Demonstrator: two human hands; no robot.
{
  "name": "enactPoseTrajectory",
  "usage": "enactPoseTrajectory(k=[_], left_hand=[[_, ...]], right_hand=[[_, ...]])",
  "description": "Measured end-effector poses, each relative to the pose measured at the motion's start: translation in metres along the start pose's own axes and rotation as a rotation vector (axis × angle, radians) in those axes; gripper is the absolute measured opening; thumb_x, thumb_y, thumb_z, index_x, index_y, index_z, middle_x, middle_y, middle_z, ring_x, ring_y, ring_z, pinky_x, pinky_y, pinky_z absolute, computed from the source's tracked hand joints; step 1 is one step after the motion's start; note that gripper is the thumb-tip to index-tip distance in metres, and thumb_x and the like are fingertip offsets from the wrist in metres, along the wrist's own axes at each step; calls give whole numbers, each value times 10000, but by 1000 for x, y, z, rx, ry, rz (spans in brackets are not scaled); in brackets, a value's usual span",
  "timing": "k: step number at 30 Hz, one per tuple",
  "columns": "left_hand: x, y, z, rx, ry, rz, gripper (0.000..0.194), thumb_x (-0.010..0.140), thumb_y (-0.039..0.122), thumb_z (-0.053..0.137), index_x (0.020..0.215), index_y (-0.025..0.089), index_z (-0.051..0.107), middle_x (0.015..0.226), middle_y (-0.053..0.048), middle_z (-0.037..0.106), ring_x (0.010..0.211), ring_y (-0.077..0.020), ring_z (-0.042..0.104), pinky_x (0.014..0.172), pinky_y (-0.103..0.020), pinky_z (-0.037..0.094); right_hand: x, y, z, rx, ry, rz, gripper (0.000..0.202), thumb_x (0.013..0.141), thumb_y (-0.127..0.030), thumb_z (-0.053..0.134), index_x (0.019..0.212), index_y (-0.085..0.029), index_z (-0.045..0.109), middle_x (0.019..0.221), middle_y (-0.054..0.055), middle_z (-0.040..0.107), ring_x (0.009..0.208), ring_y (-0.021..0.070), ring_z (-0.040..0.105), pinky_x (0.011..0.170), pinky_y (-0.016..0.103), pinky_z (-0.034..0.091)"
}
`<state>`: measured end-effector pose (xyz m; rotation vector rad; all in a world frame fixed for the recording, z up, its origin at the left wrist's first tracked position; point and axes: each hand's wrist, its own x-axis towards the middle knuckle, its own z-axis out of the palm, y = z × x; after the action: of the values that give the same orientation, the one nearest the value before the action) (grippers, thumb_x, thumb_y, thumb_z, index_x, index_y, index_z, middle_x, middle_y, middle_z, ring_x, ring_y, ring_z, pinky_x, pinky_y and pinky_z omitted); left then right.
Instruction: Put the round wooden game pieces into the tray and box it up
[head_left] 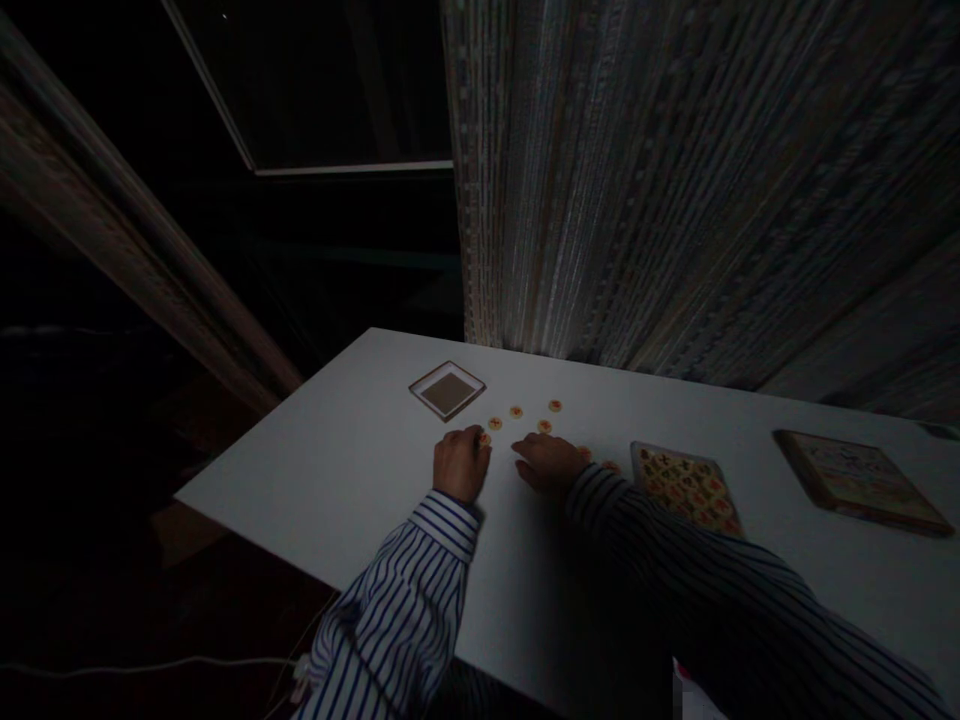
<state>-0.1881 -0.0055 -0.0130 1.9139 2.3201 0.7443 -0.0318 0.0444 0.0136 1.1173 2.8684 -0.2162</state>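
Head view: right hand (551, 463), palm hidden

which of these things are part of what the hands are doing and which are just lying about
Likely in use:
- left hand, fingers at one of the loose round pieces
- right hand, near them
- filled tray of pieces

Seemingly lying about:
- square tray or lid
- picture-topped box
- white cable
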Motion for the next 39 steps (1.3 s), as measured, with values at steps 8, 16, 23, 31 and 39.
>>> enactPoseTrajectory(k=[8,16,23,31,39], left_hand=[[1,-4,6,-30,57,44,258,815,265,504,1035,171,602,961,-74,673,939,-219,578,853,-349,421],[0,-5,8,-104,246,140,236,811,285,531,998,168,615,938,-77,678,894,-215,591,827,-367,434],[-3,-3,8,-211,348,184,215,781,273,585,963,166,623,888,-74,684,848,-201,608,792,-356,457],[-7,0,10,-250,383,197,226,740,279,639,941,178,634,883,-66,683,846,-201,611,796,-356,462],[-15,10,-1,-235,386,268,217,753,267,630,952,181,628,866,-61,678,846,-194,602,799,-347,452]], right_hand=[[1,0,-2,-23,-32,4,345,820,-257,398,1097,-152,576,1071,132,601,971,246,562,767,346,435],[-2,-1,-6,-35,-58,13,347,823,-263,407,1114,-161,565,1092,136,595,974,242,565,763,348,438],[-9,-1,-14,-33,-51,22,363,820,-257,407,1135,-150,552,1104,134,593,1010,255,550,786,367,435],[-23,1,-25,-28,2,43,384,825,-263,391,1157,-147,545,1118,134,593,1033,257,539,822,376,418],[-36,4,-37,7,69,59,391,828,-260,402,1171,-137,542,1177,129,574,1063,237,530,879,346,391]])
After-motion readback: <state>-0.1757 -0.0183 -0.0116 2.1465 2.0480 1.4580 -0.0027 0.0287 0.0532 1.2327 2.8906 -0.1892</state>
